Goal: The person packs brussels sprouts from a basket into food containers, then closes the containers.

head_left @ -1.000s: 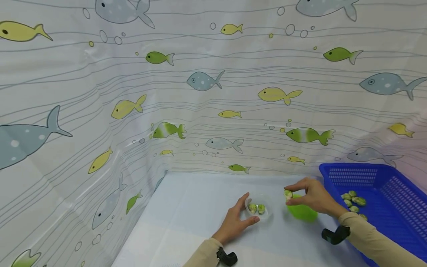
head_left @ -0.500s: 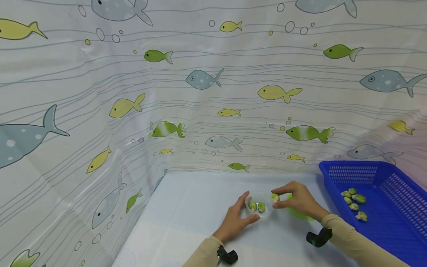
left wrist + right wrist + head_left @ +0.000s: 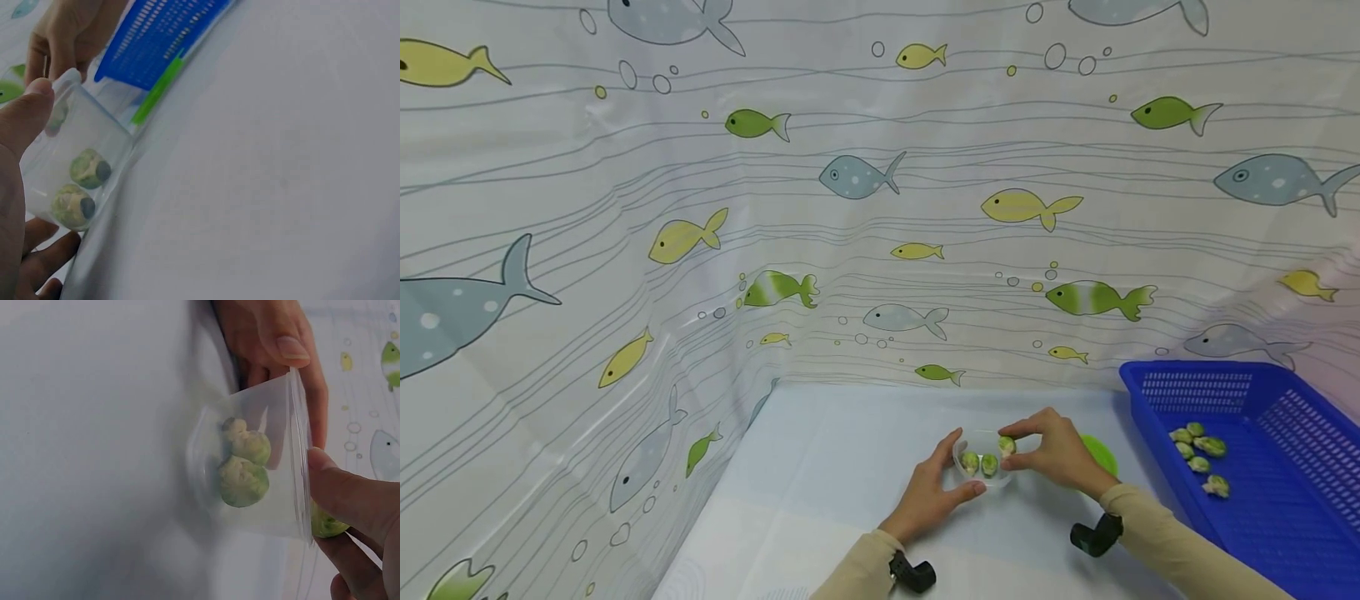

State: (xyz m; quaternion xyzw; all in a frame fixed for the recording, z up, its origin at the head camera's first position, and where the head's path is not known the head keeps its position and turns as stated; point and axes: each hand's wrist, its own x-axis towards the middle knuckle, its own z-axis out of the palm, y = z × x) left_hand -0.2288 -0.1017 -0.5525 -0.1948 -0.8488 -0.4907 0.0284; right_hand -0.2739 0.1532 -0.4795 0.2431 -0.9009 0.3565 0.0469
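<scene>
A clear plastic tub (image 3: 977,481) stands on the table, with two Brussels sprouts inside; one sprout (image 3: 989,464) shows plainly through its wall in both wrist views. My left hand (image 3: 928,492) holds the tub from the left, thumb on the near side and fingers round the far side. Over the tub's right rim, my right hand (image 3: 1056,450) pinches another Brussels sprout (image 3: 1007,446) between thumb and fingers. In the right wrist view that held sprout (image 3: 326,524) is at the tub's mouth, partly hidden by the thumb.
A bright green round lid-like piece (image 3: 1101,457) lies behind my right hand, partly covered. To the right stands a blue perforated basket (image 3: 1262,500) holding several more sprouts (image 3: 1210,447). A fish-patterned curtain (image 3: 880,208) hangs behind and left of the white table (image 3: 820,467).
My right hand has moved left with its sprout, from above the green piece to the tub's rim. The left hand and tub have stayed in place. More of the green piece shows.
</scene>
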